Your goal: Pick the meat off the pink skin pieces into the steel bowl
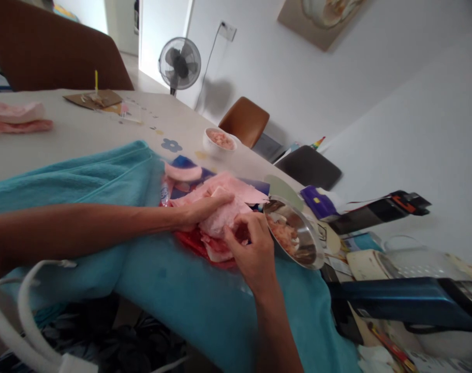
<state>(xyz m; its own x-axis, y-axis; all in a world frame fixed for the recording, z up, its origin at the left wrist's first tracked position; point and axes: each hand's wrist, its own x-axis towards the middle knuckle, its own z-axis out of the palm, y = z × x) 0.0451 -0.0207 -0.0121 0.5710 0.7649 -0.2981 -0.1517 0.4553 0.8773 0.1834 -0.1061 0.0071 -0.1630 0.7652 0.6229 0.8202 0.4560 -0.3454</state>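
The pink sheet, gripped in my left hand and pinched at its edge by my right hand, could, I judge remotely, tear if I pull too sharply, dropping scraps onto the red plastic beneath the grip.

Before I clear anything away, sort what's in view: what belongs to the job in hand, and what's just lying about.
Likely part of the job:
- pink peel-like piece, held by the left hand and right hand
- steel bowl of pinkish pieces
- red plastic under the piece
- white bowl, similarly filled

Apparently just lying about:
- blue flask-like object
- purple pack
- fan
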